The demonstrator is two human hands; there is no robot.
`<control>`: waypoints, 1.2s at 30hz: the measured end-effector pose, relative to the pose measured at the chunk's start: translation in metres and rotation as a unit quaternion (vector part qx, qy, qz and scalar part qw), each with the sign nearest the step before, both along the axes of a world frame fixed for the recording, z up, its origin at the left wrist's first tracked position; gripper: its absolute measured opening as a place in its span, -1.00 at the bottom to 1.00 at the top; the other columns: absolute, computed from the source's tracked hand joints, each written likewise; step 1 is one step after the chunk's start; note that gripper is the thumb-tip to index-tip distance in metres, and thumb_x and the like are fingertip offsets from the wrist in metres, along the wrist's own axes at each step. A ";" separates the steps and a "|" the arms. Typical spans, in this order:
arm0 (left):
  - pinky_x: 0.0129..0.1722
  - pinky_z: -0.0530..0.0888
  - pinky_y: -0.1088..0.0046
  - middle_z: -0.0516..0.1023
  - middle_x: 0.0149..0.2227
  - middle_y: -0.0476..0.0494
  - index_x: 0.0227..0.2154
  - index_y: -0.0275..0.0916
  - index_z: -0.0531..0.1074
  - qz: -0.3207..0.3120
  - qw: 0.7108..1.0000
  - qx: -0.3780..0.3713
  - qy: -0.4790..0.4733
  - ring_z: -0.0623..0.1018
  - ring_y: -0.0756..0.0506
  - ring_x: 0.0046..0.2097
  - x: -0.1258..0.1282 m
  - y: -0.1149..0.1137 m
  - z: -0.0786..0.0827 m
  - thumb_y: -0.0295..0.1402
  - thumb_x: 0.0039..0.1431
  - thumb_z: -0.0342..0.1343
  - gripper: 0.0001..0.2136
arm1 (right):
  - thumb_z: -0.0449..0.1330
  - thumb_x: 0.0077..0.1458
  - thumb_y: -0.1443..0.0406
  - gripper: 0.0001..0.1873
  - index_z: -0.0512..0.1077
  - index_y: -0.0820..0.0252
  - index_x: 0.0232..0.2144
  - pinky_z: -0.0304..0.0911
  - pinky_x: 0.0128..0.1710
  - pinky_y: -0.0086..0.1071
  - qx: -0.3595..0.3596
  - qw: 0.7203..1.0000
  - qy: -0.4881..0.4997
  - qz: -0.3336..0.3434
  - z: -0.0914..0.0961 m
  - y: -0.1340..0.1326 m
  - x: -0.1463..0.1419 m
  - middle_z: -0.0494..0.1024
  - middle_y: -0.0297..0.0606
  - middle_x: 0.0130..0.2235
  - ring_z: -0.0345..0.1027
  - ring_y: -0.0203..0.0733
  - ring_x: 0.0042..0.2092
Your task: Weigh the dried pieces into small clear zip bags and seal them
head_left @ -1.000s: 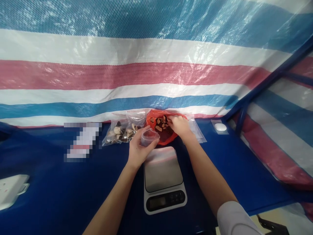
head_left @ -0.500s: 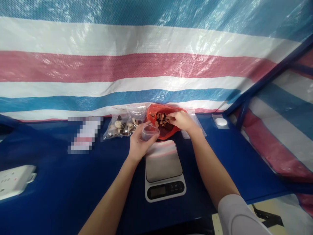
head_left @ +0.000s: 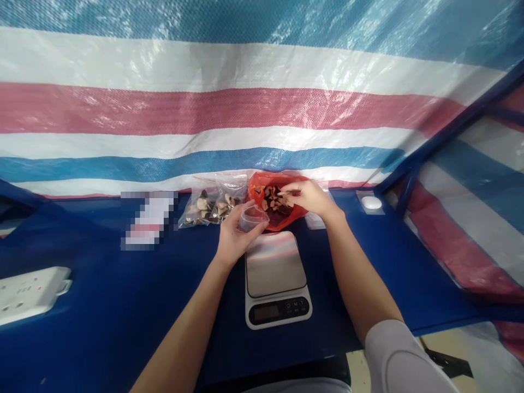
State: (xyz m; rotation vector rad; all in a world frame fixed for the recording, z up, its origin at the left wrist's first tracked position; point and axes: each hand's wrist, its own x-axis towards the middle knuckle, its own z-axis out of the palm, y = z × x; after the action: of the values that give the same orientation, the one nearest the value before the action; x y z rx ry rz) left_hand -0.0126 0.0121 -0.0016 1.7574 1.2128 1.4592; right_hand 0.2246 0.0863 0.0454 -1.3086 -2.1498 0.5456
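Observation:
My left hand [head_left: 237, 233] is closed round a small clear plastic cup [head_left: 250, 219], held tilted above the far end of a kitchen scale [head_left: 276, 267]. Just beyond the cup lies an open red plastic bag [head_left: 282, 222] full of brown dried slices [head_left: 272, 199]. Over the right side of that bag, my right hand [head_left: 305, 195] has its fingers pinched together at the slices; whether a piece is between the fingertips I cannot make out. The scale has a steel plate and a dark display, with no digits legible.
Two clear zip bags [head_left: 200, 210] of dark and pale dried pieces lie left of the red bag. Flat clear bags [head_left: 315, 221] are partly under my right hand. A white oval object [head_left: 371, 203] sits far right, a power strip [head_left: 33, 295] at left. Striped sheeting [head_left: 229, 109] hangs behind.
My right hand has lifted slightly from the slices and its fingers have drawn a little up. The left hand still holds the cup. The whole view has shifted slightly.

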 end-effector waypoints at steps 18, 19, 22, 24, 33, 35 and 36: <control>0.17 0.45 0.13 0.61 0.03 -0.27 0.03 -0.21 0.52 0.000 1.000 0.003 0.022 0.57 -0.25 0.09 0.002 -0.001 0.001 -0.12 0.01 0.38 -0.48 | 0.37 0.02 0.13 -0.69 0.63 0.22 -0.24 0.39 0.04 -0.19 -0.093 0.961 0.250 0.069 0.007 -0.005 0.001 0.68 -0.18 -0.15 0.54 -0.12 -0.10; 0.17 0.45 0.13 0.61 0.03 -0.27 0.03 -0.21 0.52 0.001 1.000 0.001 0.023 0.57 -0.25 0.09 0.002 -0.001 0.001 -0.12 0.01 0.38 -0.48 | 0.38 0.01 0.13 -0.68 0.63 0.22 -0.23 0.40 0.04 -0.19 -0.096 0.959 0.256 0.074 0.008 -0.005 0.000 0.68 -0.18 -0.15 0.55 -0.12 -0.11; 0.17 0.45 0.13 0.61 0.03 -0.26 0.04 -0.22 0.51 -0.005 1.000 -0.002 0.024 0.57 -0.25 0.09 0.003 -0.002 0.001 -0.11 0.01 0.37 -0.47 | 0.41 -0.02 0.15 -0.68 0.63 0.19 -0.22 0.42 0.03 -0.21 -0.093 0.952 0.280 0.084 0.016 -0.011 -0.004 0.68 -0.21 -0.14 0.56 -0.14 -0.10; 0.17 0.45 0.13 0.61 0.03 -0.26 0.05 -0.22 0.51 -0.008 1.000 0.001 0.026 0.57 -0.24 0.09 0.004 -0.002 0.001 -0.11 0.02 0.37 -0.47 | 0.43 -0.04 0.16 -0.68 0.64 0.16 -0.21 0.44 0.03 -0.22 -0.094 0.946 0.298 0.089 0.021 -0.016 -0.010 0.69 -0.23 -0.13 0.56 -0.14 -0.09; 0.06 0.51 0.23 0.65 -0.11 -0.19 -0.08 -0.23 0.54 -0.020 1.000 0.007 0.013 0.61 -0.20 -0.04 0.008 -0.004 0.006 -0.13 0.04 0.36 -0.58 | 0.39 0.03 0.20 -0.72 0.64 0.09 -0.16 0.47 -0.01 -0.27 -0.128 0.937 0.287 0.156 0.026 -0.029 -0.038 0.69 -0.28 -0.12 0.57 -0.15 -0.07; 0.05 0.52 0.23 0.65 -0.11 -0.19 -0.10 -0.23 0.54 -0.019 1.000 0.002 0.007 0.62 -0.20 -0.05 0.007 -0.005 0.006 -0.13 0.04 0.36 -0.59 | 0.37 0.05 0.23 -0.73 0.64 0.12 -0.15 0.47 -0.04 -0.29 -0.124 0.938 0.273 0.176 0.024 -0.029 -0.040 0.69 -0.27 -0.15 0.57 -0.16 -0.10; 0.06 0.52 0.22 0.64 -0.11 -0.20 -0.09 -0.24 0.54 -0.018 1.000 -0.001 0.004 0.62 -0.20 -0.05 0.007 -0.005 0.006 -0.13 0.04 0.36 -0.59 | 0.36 0.06 0.24 -0.73 0.64 0.15 -0.15 0.47 -0.06 -0.30 -0.123 0.938 0.266 0.184 0.023 -0.028 -0.041 0.69 -0.27 -0.16 0.57 -0.17 -0.12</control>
State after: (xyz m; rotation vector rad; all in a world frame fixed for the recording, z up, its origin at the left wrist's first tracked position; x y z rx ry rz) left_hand -0.0053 0.0070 0.0043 1.7762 1.1790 1.4321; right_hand 0.1834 0.0581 0.0679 -0.7435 -1.8973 1.2026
